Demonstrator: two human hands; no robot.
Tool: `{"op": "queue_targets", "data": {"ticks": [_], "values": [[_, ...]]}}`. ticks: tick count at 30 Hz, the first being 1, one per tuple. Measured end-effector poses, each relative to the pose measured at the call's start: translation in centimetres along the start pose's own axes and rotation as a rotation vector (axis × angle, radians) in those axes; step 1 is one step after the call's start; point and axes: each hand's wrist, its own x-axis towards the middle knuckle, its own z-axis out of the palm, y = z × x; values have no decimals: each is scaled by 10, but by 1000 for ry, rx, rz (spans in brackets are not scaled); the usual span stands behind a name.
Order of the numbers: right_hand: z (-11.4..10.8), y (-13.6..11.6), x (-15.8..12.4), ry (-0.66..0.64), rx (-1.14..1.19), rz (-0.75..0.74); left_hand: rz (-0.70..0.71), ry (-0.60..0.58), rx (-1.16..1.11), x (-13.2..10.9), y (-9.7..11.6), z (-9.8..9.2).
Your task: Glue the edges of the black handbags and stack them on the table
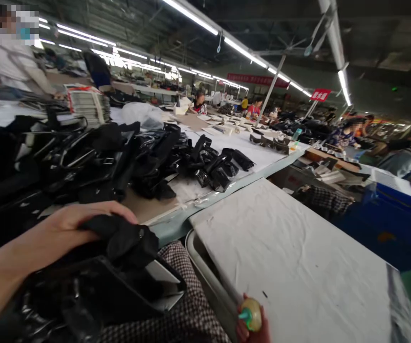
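While the left hand [65, 227] grips a floppy black piece [130, 245], the right hand [257, 336] has a small yellowish bottle [253, 312].
Both are closed: left one curled over its piece above some checked cloth [194, 297], right one wrapped round the bottle by the edge of a white board [308, 247]. Tons of black stuff [155, 155] heaped on the tabletop [265, 159] too.

Dark-and-pale checked clothing [196, 305] is worn, with both hands [67, 227] bare.
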Motion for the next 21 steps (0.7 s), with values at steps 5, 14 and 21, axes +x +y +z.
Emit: {"op": "queue_targets", "data": {"ticks": [5, 14, 21], "values": [[-3, 9, 4, 29, 116, 51, -65, -164, -255, 1, -42, 3], [19, 10, -4, 165, 178, -11, 11, -323, -260, 20, -65, 18], [33, 7, -16, 174, 216, -51, 2, -394, -194, 30, -52, 40]]}}
